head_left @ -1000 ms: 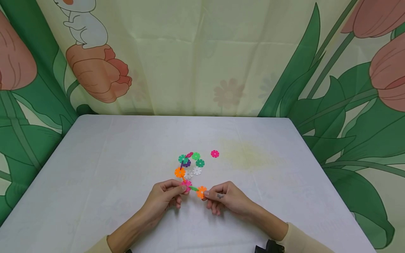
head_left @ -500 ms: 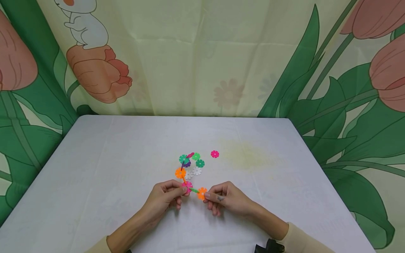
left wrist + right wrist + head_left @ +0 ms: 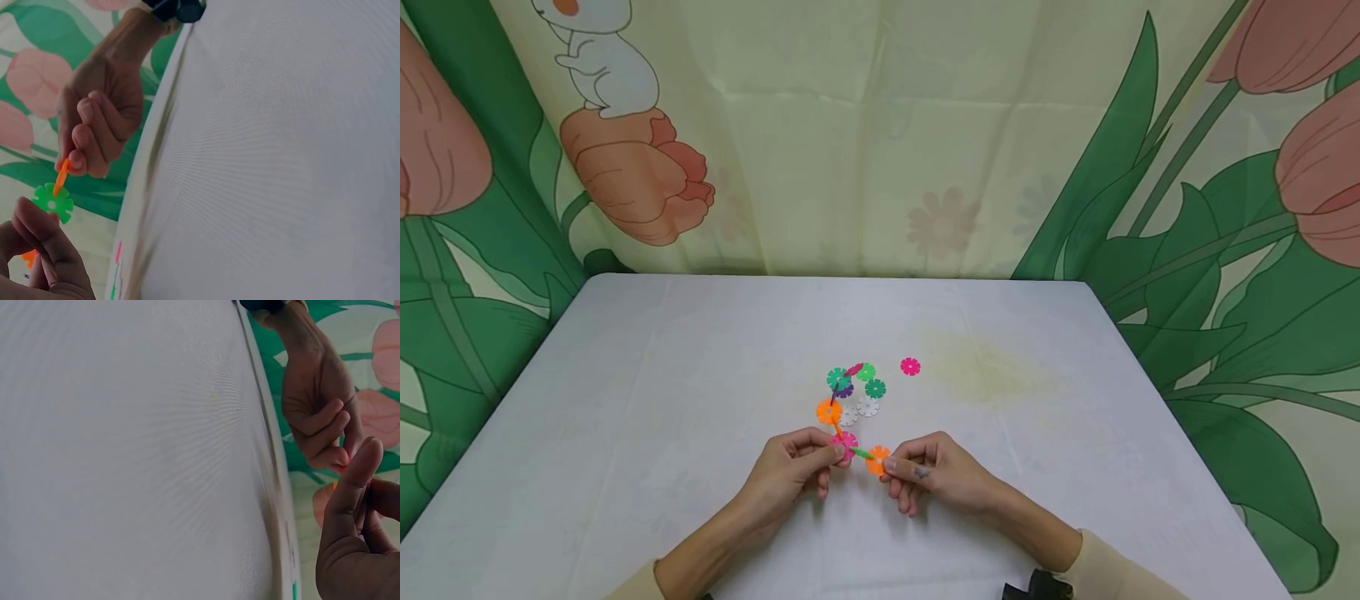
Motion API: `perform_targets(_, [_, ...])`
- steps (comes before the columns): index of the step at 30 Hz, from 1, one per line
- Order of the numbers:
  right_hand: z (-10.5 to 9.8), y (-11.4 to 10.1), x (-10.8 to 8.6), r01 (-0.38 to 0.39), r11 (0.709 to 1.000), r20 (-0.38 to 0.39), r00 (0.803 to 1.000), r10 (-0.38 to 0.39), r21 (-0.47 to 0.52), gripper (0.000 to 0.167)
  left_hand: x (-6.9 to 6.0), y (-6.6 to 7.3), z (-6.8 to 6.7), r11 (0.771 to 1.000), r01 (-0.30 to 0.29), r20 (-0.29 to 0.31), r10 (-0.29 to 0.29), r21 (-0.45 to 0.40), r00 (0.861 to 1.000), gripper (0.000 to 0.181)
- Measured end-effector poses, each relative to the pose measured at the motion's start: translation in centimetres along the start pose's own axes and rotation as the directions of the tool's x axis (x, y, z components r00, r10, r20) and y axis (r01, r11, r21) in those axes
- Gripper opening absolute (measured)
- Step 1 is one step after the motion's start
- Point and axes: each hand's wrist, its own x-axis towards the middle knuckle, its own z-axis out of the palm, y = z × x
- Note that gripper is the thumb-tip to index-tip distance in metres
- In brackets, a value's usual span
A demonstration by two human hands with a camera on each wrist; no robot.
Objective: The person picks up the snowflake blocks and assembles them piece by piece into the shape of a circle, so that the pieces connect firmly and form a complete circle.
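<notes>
A chain of notched plastic snowflake discs spans both hands. Between thumb and fingers, my left hand (image 3: 796,468) pinches a pink disc (image 3: 850,442). My right hand (image 3: 938,473) pinches the orange disc (image 3: 877,460) at the chain's near end. A green disc (image 3: 861,453), edge-on in the head view, joins those two; the left wrist view shows the green disc (image 3: 53,203) face-on, slotted to the orange one (image 3: 61,177). Beyond my left hand the chain runs up through another orange disc (image 3: 829,412) and a dark purple edge-on piece to a teal disc (image 3: 838,380) and an edge-on pink one.
Loose discs lie on the white-covered table (image 3: 700,375) behind the chain: light green (image 3: 867,372), green (image 3: 876,388), purple (image 3: 845,391) and white ones (image 3: 868,406). One pink disc (image 3: 910,367) lies apart to their right. A printed curtain (image 3: 865,150) hangs behind the table.
The chain's far end has shifted slightly right and toward me. Both hands keep their pinch and have hardly moved.
</notes>
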Motion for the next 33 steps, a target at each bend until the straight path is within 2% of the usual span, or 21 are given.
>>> perform_targets(5, [0.02, 0.12, -0.01, 0.020, 1.000, 0.018, 1.000, -0.021, 0.013, 0.042, 0.11, -0.17, -0.06, 1.000, 0.005, 0.003, -0.005, -0.008, 1.000, 0.017])
perform_targets(12, [0.01, 0.17, -0.03, 0.000, 1.000, 0.064, 0.998, -0.001, 0.023, 0.038, 0.25, -0.50, -0.22, 1.000, 0.013, 0.024, -0.013, -0.009, 1.000, 0.020])
perform_targets(23, [0.01, -0.05, 0.00, 0.045, 0.999, 0.058, 0.997, -0.043, -0.020, 0.036, 0.37, -0.53, -0.22, 0.999, 0.039, 0.021, -0.039, -0.014, 0.999, 0.029])
perform_targets(27, [0.16, -0.13, 0.24, 0.054, 0.998, 0.046, 0.998, -0.052, -0.043, 0.036, 0.35, -0.50, -0.15, 0.999, 0.048, 0.042, -0.048, -0.013, 0.998, 0.030])
perform_targets(33, [0.62, -0.17, 0.77, 0.045, 0.997, 0.001, 0.999, -0.045, -0.058, 0.038, 0.32, -0.53, 0.01, 0.999, 0.052, 0.107, -0.051, -0.015, 0.993, 0.024])
